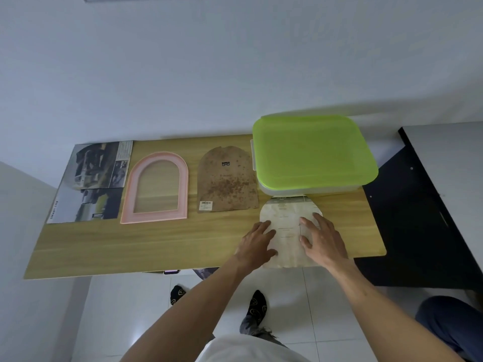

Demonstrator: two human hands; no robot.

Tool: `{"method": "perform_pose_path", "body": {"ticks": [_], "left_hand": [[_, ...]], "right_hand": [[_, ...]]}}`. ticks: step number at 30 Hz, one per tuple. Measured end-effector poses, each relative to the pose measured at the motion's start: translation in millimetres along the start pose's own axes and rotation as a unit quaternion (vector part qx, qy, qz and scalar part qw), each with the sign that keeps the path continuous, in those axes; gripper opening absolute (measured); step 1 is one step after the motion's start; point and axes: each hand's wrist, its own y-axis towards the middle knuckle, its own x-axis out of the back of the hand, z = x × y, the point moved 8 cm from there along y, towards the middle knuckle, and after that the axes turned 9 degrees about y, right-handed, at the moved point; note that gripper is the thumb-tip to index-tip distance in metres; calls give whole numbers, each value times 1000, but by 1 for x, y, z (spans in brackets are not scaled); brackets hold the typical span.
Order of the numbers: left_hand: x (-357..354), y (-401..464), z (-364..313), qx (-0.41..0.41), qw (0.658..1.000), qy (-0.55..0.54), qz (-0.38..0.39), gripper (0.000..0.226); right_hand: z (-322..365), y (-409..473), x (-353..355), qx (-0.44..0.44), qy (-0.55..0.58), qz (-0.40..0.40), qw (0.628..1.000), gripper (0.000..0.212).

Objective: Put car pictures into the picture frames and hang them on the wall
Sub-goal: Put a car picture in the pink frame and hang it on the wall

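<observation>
Here I see the wooden table [156,244], with a green-lidded box [313,152] at its right, then a brown backing board [226,180], a pink arched frame [156,186] and car pictures [91,181] leftward. My left hand [257,242] and right hand [322,240] press flat, fingers spread, grasping nothing, on an arched paper sheet [286,226] before the box. One picture reads "SMART CAR".

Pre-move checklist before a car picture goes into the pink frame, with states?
1. Pink arched frame lies flat on the table, opening empty: ok.
2. Brown backing board is out, beside the frame: ok.
3. Car pictures at the table's left end, untouched, still rectangular: not ok.
4. Left hand and right hand free: not ok, both rest on the arched paper insert.
5. Frame glazing present: cannot tell.
6. Green-lidded box clear of the frame: ok.
</observation>
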Motion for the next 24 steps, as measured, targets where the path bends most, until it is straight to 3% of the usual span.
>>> {"method": "perform_pose_path", "body": {"ticks": [3, 7, 24], "left_hand": [[12, -5, 8, -17, 998, -9, -56, 59], [34, -17, 38, 19, 994, -12, -103, 52], [138, -115, 279, 247, 955, -37, -161, 54]], "right_hand": [[9, -3, 9, 27, 28, -47, 998, 59], [39, -1, 18, 101, 56, -84, 990, 53], [299, 68, -6, 262, 44, -44, 963, 46]]}}
